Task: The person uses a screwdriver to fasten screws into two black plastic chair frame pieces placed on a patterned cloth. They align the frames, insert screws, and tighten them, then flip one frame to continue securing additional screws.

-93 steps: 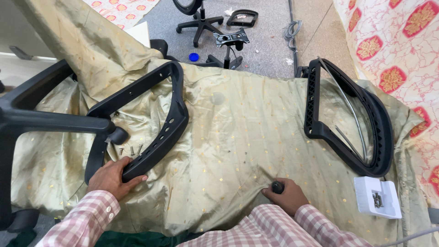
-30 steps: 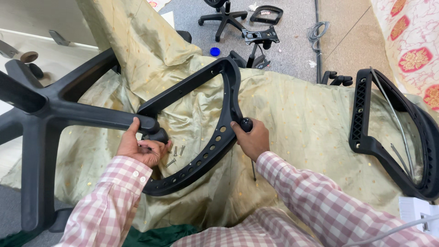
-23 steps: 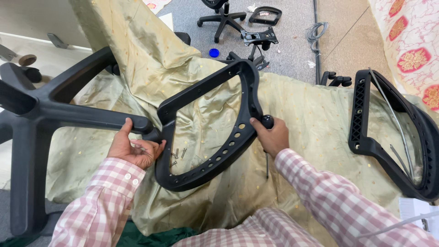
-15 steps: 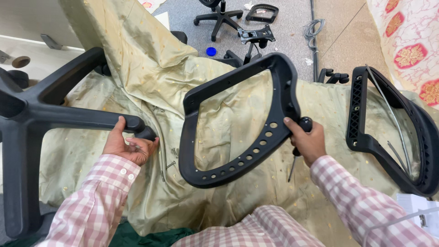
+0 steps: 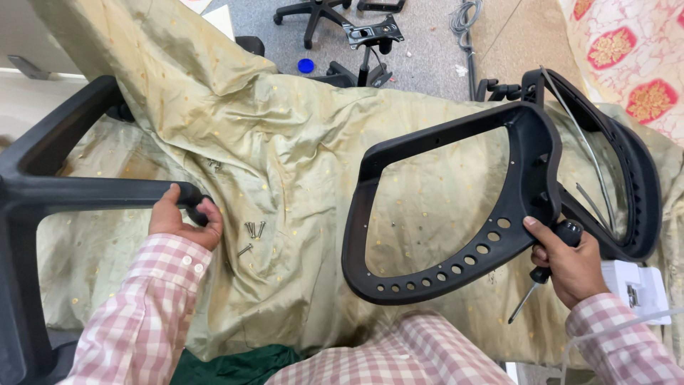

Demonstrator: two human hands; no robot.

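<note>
Here, mid-assembly of an office chair: left hand point(image 5: 182, 217) wrapped around the end of a black star base leg point(image 5: 92, 191), right hand point(image 5: 566, 260) closed on both a screwdriver point(image 5: 545, 274) and the rim of a perforated black frame point(image 5: 456, 207), holding that frame tilted up over the green-gold cloth point(image 5: 285, 142) covering the worktop. Looks like positioning of the frame ahead of fastening. Loose screws point(image 5: 251, 232) just beside the left hand; second frame point(image 5: 627, 171) right behind the held one. Next, probably: settling the frame flat, freeing a hand, picking a screw.
</note>
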